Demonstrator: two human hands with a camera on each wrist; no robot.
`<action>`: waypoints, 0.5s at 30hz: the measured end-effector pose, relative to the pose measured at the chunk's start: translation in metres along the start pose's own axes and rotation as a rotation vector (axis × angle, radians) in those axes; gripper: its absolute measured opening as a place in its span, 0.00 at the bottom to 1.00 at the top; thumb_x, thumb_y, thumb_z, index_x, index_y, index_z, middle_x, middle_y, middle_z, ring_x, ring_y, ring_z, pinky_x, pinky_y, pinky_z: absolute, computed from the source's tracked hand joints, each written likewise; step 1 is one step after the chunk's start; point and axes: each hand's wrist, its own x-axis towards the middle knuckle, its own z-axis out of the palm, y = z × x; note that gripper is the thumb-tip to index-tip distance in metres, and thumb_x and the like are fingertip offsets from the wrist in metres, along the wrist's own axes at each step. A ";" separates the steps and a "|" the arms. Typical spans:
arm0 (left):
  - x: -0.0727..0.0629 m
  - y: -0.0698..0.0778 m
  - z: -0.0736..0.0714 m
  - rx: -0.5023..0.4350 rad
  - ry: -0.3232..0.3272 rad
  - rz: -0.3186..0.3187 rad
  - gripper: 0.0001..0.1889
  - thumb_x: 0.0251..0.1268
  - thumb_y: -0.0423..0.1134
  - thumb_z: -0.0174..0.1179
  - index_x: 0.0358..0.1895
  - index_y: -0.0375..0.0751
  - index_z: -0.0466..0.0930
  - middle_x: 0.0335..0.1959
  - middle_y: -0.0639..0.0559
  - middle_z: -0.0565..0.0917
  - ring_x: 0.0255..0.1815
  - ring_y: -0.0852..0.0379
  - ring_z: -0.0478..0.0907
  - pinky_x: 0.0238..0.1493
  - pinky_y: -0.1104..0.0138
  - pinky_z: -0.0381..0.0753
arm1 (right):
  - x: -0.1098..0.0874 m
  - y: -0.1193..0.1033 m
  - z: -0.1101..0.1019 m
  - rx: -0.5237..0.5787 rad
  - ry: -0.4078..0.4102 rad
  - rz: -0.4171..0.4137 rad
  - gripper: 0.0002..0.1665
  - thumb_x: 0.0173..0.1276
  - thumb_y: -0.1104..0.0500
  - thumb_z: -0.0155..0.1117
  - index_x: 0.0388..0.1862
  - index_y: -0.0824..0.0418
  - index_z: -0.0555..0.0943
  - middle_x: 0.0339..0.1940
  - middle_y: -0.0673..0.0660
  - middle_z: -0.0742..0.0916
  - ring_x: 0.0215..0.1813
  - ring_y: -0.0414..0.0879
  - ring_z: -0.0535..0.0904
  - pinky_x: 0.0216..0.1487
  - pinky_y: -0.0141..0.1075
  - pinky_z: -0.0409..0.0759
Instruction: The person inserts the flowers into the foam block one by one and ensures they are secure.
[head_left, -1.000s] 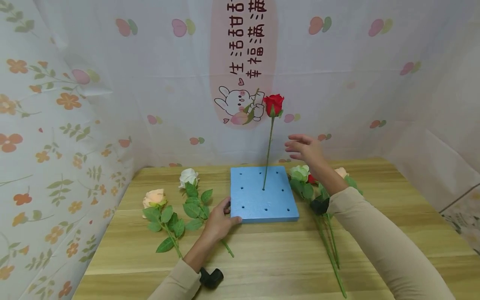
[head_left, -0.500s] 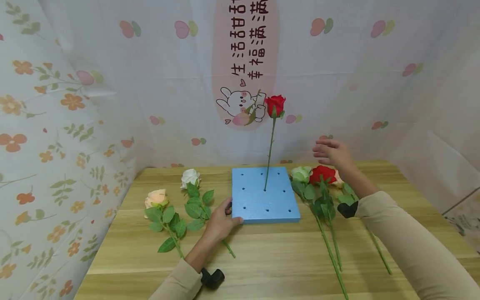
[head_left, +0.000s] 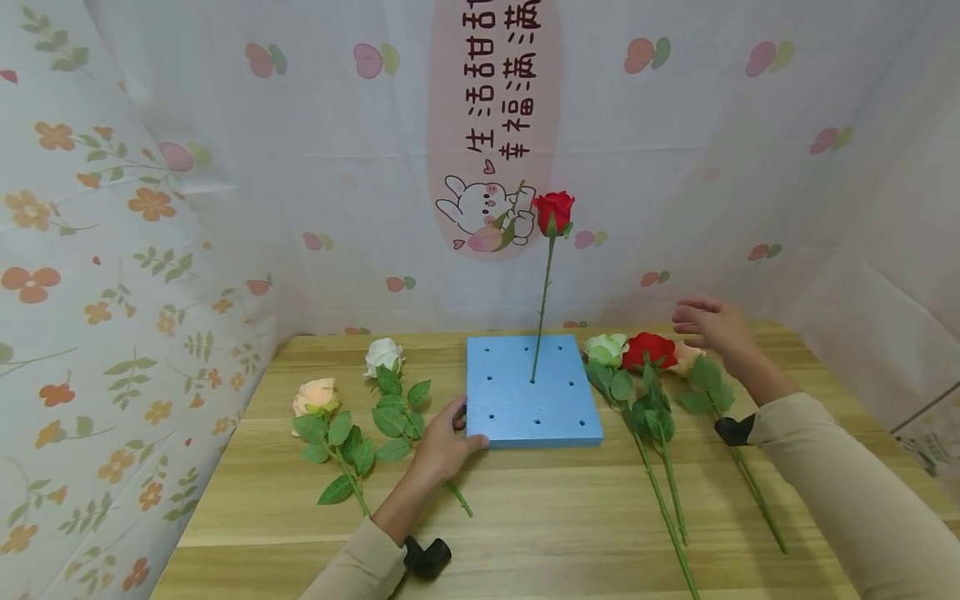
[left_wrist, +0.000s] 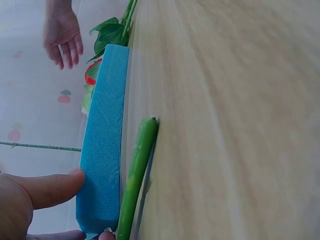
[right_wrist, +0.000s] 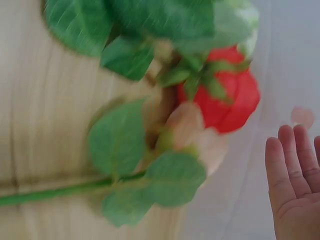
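My left hand grips the front left corner of a light blue foam block with several holes in its top. In the left wrist view, the thumb presses the edge of the block. A red rose stands upright, its bare stem in the block's middle hole. My right hand, fingers straight and holding nothing, hovers at the right above a peach rose that lies on the table. In the right wrist view the straight fingers are beside the flower heads.
A pale green rose and another red rose lie right of the block. On the left lie a white rose and a peach rose. Behind the wooden table hangs a patterned cloth.
My right hand has moved right and slightly down, away from the upright rose, uncovering the lying red and peach roses. My left hand stays on the block.
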 end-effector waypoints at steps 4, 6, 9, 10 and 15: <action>0.000 0.000 0.000 0.001 0.002 -0.004 0.40 0.57 0.36 0.69 0.73 0.36 0.61 0.64 0.36 0.74 0.59 0.41 0.73 0.50 0.51 0.75 | 0.000 0.014 -0.013 -0.033 -0.004 0.032 0.38 0.74 0.42 0.53 0.70 0.67 0.64 0.33 0.33 0.82 0.39 0.32 0.83 0.43 0.32 0.82; 0.000 0.000 0.000 -0.001 0.001 -0.009 0.40 0.57 0.36 0.69 0.73 0.36 0.61 0.64 0.36 0.73 0.59 0.42 0.72 0.50 0.52 0.75 | 0.000 0.020 -0.020 -0.049 -0.017 0.050 0.43 0.74 0.40 0.52 0.72 0.71 0.60 0.35 0.35 0.82 0.39 0.31 0.83 0.43 0.31 0.82; 0.001 0.000 0.000 -0.003 0.001 -0.011 0.40 0.57 0.36 0.69 0.73 0.37 0.61 0.65 0.37 0.73 0.59 0.42 0.72 0.50 0.52 0.75 | -0.001 0.030 -0.029 -0.102 -0.036 0.073 0.46 0.74 0.39 0.50 0.74 0.73 0.57 0.44 0.51 0.85 0.39 0.31 0.82 0.45 0.35 0.83; 0.001 0.000 0.000 -0.004 0.000 -0.012 0.40 0.57 0.36 0.69 0.73 0.37 0.61 0.65 0.37 0.73 0.59 0.42 0.72 0.49 0.52 0.75 | -0.001 0.033 -0.031 -0.119 -0.046 0.081 0.46 0.74 0.39 0.49 0.74 0.74 0.56 0.49 0.57 0.84 0.39 0.31 0.82 0.47 0.36 0.83; 0.001 0.000 0.001 0.000 0.001 -0.012 0.40 0.57 0.36 0.69 0.73 0.36 0.61 0.64 0.37 0.74 0.58 0.43 0.73 0.49 0.52 0.75 | -0.005 0.050 -0.045 -0.183 -0.110 0.118 0.46 0.77 0.40 0.45 0.74 0.76 0.53 0.68 0.77 0.68 0.42 0.33 0.81 0.53 0.45 0.81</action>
